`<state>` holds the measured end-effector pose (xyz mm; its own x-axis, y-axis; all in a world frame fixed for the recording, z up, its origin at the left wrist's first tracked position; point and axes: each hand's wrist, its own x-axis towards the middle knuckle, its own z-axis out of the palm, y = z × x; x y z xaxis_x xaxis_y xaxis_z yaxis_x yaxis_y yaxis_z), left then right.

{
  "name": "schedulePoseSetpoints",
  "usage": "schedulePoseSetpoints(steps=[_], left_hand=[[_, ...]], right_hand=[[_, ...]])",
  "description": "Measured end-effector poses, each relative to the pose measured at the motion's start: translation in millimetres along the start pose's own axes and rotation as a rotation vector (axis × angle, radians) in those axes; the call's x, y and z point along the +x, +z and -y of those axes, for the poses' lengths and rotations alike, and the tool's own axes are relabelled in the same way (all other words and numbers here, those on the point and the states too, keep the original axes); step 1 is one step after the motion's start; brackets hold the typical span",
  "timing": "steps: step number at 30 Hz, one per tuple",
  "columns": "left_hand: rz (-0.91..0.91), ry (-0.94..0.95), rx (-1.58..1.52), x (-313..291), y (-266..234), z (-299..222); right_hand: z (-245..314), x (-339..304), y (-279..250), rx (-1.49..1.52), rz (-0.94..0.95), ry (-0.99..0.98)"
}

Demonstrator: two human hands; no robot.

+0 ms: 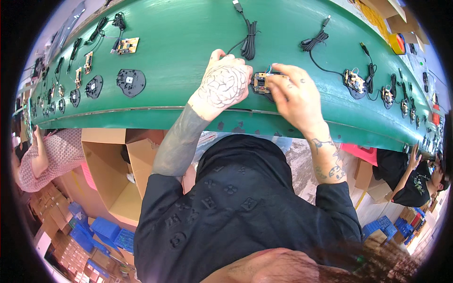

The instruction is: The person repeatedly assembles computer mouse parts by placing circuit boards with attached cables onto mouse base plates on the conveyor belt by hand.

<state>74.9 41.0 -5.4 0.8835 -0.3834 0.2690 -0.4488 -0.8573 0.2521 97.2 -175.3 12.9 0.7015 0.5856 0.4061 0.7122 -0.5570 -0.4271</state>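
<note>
A small tan circuit board (260,83) sits on a dark computer mouse base near the front edge of the green work surface. My right hand (298,92) bends over it from the right, its thumb and fingers gripping the board's right part and hiding it. Thin coloured wires show at the board's top, by those fingertips. Close on the board's left is my left hand (223,84), closed with fingers curled under; whatever it pinches is hidden. A bundled black USB cable (249,43) lies just beyond, its thin end running down behind my left hand.
Along the green surface (188,28) lie more mouse bases (130,82), a loose circuit board (127,45), another board on its base (354,82) and bundled cables (314,41). An open cardboard box (111,174) stands at left. People sit at both sides; a yellow-red tape roll (397,43) lies far right.
</note>
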Motion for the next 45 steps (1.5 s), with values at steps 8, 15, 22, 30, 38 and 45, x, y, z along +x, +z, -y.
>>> schedulePoseSetpoints(steps=[8,15,22,30,38,45], left_hand=[[0.068,-0.273,-0.061,-2.3,-7.7,3.4],[-0.425,-0.429,-0.033,-15.5,-28.0,42.6],[-0.443,-0.636,0.172,-154.4,-90.2,156.1],[-0.353,-0.49,0.048,-175.8,-74.2,118.4],[-0.29,-0.472,-0.082,-148.8,-42.5,39.4],[-0.314,-0.321,-0.168,-115.2,-29.1,24.9]], right_hand=[[15.0,-0.5,13.4,-0.153,0.078,-0.127],[-16.0,12.9,-1.7,-0.373,0.033,0.052],[-23.7,41.0,3.7,-0.466,-0.055,0.151],[96.9,180.4,159.5,0.144,0.104,-0.331],[112.8,245.9,207.1,-0.013,0.377,-0.197],[67.9,168.7,78.5,0.693,0.56,0.065]])
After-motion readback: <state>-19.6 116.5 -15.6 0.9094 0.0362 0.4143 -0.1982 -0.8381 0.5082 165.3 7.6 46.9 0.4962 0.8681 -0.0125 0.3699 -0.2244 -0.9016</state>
